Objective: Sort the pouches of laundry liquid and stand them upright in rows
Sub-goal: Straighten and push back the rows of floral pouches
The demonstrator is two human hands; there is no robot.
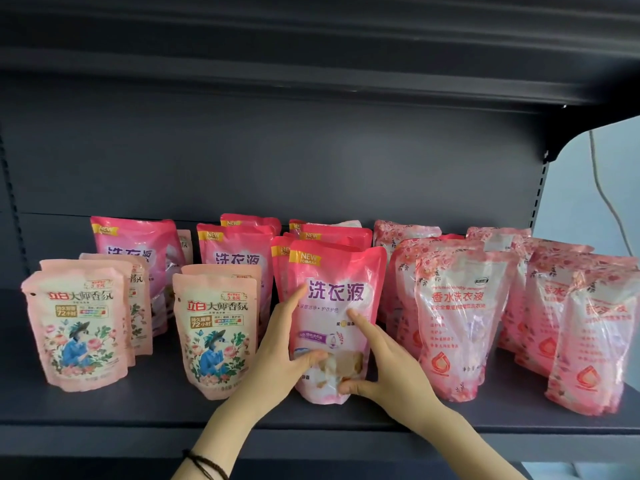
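The pouch (341, 282) is stood at the front of the shelf (138, 412), gripped low by the left hand (287, 344) and right hand (386, 368). Its base should be flattened and squared with the matching pouches (332, 236) behind before it is let go.

Dark grey shelf (138, 410) and back panel (277, 161); pale wall (568, 202), perhaps a cable (601, 192)

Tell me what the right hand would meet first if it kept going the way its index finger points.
The right hand touches the bright pink pouch, index finger up its front. Going on, it would likely push that pouch into the same-coloured pouches behind it; their gap is unclear.
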